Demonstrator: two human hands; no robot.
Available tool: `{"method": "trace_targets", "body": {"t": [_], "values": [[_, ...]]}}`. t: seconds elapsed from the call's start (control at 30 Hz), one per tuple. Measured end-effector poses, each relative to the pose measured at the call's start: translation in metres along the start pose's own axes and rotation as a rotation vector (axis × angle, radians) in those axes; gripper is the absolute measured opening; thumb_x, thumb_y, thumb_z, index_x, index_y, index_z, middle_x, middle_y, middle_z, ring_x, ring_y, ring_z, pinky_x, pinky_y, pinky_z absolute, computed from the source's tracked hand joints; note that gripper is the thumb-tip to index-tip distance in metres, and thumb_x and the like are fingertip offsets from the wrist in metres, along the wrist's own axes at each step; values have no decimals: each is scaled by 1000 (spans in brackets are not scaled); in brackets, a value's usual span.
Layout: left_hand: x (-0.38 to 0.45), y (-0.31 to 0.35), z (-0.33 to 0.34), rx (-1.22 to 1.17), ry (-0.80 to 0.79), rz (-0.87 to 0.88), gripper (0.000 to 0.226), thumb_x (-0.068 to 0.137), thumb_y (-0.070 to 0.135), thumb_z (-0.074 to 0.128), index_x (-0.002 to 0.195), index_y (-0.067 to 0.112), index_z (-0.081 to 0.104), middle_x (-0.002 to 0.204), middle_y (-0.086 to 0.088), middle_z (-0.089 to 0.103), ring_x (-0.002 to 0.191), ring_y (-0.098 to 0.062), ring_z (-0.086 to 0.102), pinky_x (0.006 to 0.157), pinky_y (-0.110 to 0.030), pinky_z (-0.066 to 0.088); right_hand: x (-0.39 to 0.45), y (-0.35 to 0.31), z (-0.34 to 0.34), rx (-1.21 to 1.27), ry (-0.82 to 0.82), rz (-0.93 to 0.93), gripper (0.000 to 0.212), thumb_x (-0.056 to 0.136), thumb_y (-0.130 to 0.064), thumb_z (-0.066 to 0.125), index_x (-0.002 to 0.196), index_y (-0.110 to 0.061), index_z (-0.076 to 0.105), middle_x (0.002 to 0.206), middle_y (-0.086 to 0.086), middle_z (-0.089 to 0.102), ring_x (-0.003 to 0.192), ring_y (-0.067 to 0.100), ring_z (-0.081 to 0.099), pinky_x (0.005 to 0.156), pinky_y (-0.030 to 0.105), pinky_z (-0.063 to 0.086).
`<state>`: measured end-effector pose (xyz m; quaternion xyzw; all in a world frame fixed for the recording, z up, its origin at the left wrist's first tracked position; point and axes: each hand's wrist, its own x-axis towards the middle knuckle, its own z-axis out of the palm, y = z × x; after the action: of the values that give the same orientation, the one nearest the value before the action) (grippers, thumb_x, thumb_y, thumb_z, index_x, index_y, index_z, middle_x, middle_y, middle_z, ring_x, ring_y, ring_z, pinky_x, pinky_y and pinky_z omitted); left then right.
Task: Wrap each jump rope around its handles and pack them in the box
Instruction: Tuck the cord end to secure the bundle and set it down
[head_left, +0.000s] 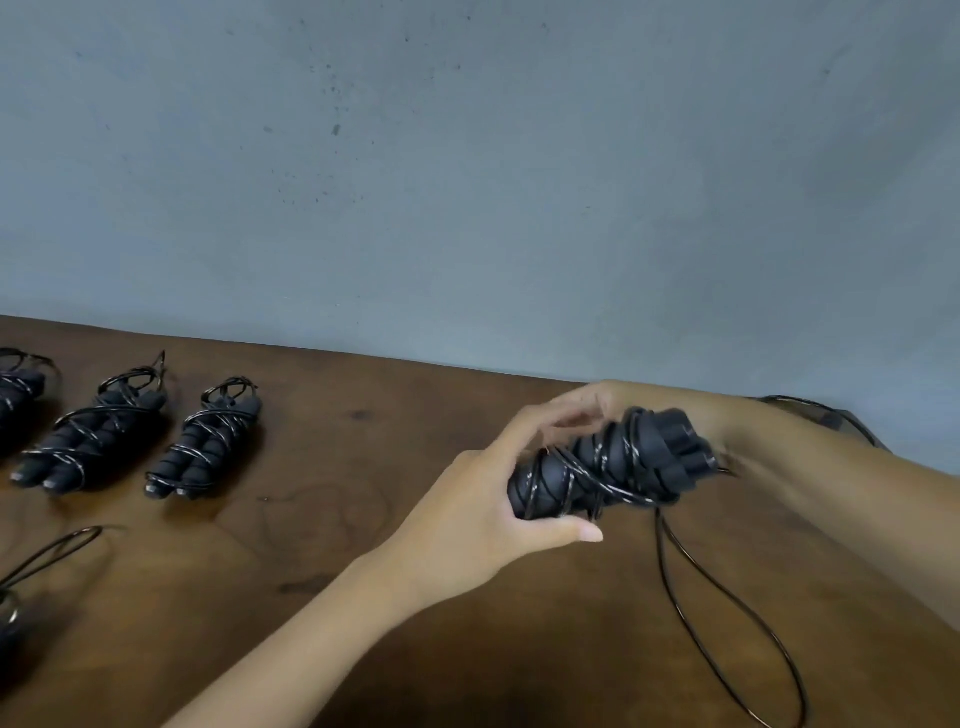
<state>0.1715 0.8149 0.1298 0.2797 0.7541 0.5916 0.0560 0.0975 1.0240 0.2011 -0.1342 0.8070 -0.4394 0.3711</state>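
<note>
**newbie_q:** Jump rope (602, 467) location, anyone? And what's it sitting over?

**ropeguy:** Largest first: grey wall (467, 156), then the brown wooden table (363, 519). The rope's held just above the table's right side, both black handles side by side, cord wound round them, a loose loop (727, 613) trailing down.

**newbie_q:** Grip?

**ropeguy:** Left hand (483, 514) curls round the lower handle ends, thumb underneath. Right hand (587, 410) is behind the bundle, fingers bent over the top. Wrapped bundles (205, 441) lie in a row far left, well apart.
</note>
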Motion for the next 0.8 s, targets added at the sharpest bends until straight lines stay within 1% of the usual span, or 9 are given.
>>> {"method": "trace_targets", "body": {"t": [0.07, 0.1, 0.17, 0.27, 0.37, 0.5, 0.6, 0.73, 0.8], "values": [[-1, 0, 3, -95, 28, 6, 64, 84, 26, 88, 137, 42, 55, 120, 20, 73, 112, -3, 70, 102, -27, 53, -3, 5, 4, 137, -19, -26, 15, 99, -7, 60, 93, -14, 72, 80, -5, 65, 71, 8, 57, 68, 21, 45], [-2, 0, 4, -137, 61, 0, 56, 85, 22, 87, 132, 35, 61, 119, 17, 73, 111, -4, 70, 100, -25, 54, -6, 6, 7, 175, -31, -43, 19, 99, -14, 61, 85, -18, 73, 75, -5, 62, 66, 8, 52, 63, 20, 41], [0, 1, 2, -255, 158, -19, 38, 86, 14, 84, 118, 23, 67, 107, 5, 78, 88, -5, 72, 78, -19, 57, -12, 9, 13, 186, -12, -38, 27, 101, -21, 58, 78, -21, 71, 71, -4, 56, 60, 10, 37, 56, 21, 31], [3, -3, -6, -531, 292, -130, 22, 91, 15, 80, 108, 11, 67, 92, -16, 76, 49, -7, 51, 45, -14, 39, -17, 14, 19, 139, 62, -39, 30, 103, -34, 55, 98, -10, 73, 74, 1, 47, 57, 13, 25, 53, 23, 22], [6, -18, -13, -678, 345, -227, 37, 87, 37, 82, 109, 12, 65, 95, -22, 73, 49, -16, 34, 41, -20, 27, -26, 14, 31, 64, 216, -57, 32, 102, -37, 56, 106, -13, 76, 72, -1, 47, 55, 11, 28, 56, 22, 26], [6, -26, -11, -768, 356, -283, 53, 83, 48, 81, 111, 7, 64, 92, -16, 73, 58, -18, 28, 44, -24, 20, -34, 7, 53, -32, 362, -93, 32, 104, -29, 56, 80, -25, 76, 59, -10, 50, 54, 11, 34, 61, 15, 39], [6, -30, -6, -814, 374, -313, 57, 81, 49, 72, 116, 5, 64, 91, -13, 74, 59, -18, 25, 48, -29, 15, -38, 2, 62, -91, 459, -79, 29, 104, -25, 57, 80, -21, 72, 52, -14, 52, 51, 10, 36, 61, 12, 40], [8, -38, -4, -875, 465, -371, 63, 77, 51, 76, 123, 10, 62, 95, -15, 76, 59, -17, 20, 40, -19, 22, -47, -3, 75, -137, 597, -90, 23, 102, -22, 59, 86, -25, 76, 75, -11, 73, 45, 6, 41, 60, 22, 39], [10, -42, -3, -900, 501, -384, 61, 77, 51, 76, 122, 13, 60, 96, -17, 75, 53, -14, 24, 40, -19, 24, -49, -4, 82, -211, 656, -96, 21, 101, -20, 59, 92, -23, 77, 83, -13, 75, 47, -2, 51, 60, 15, 34]]}}
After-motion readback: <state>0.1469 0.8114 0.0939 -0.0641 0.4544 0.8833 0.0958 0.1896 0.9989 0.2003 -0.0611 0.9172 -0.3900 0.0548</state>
